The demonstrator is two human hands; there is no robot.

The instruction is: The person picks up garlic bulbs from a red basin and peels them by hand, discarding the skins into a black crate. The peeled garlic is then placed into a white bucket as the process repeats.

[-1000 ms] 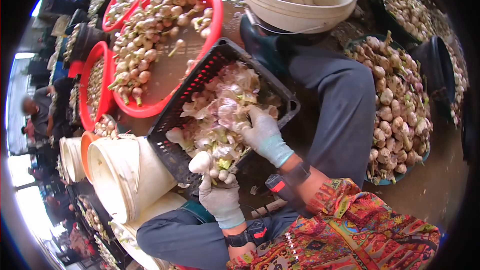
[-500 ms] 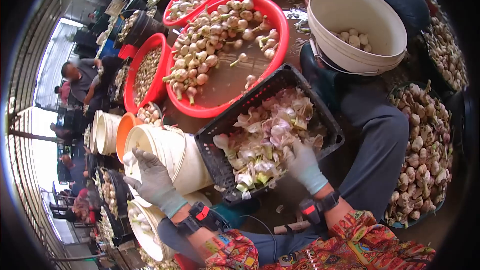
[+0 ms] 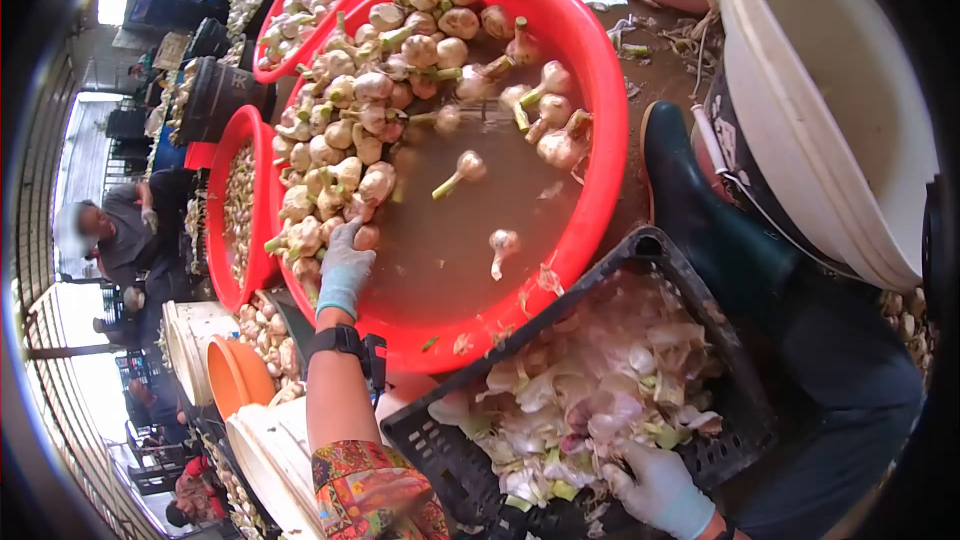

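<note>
My left hand (image 3: 347, 268), in a pale glove, reaches into the large red basin (image 3: 612, 130). Its finger and thumb lie around a garlic bulb (image 3: 366, 237) at the near edge of the heap of garlic bulbs (image 3: 372, 118). These bulbs have short cut stems and sit in murky water. My right hand (image 3: 660, 492), gloved too, is low over the black crate (image 3: 735, 365). Its fingers are curled against the garlic skins (image 3: 590, 390) filling the crate, and what they hold is hidden among the peelings.
A white bucket (image 3: 765, 110) stands at the right beside a dark boot (image 3: 690, 180). On the left are another red basin (image 3: 215, 195), an orange tub (image 3: 240, 375) and a white bucket (image 3: 270, 450). A person (image 3: 135, 225) is working in the background.
My left hand has left the white buckets, where a peeled bulb was by its fingers, and reached forward into the red basin. My right hand stays at the crate. The view has shifted forward.
</note>
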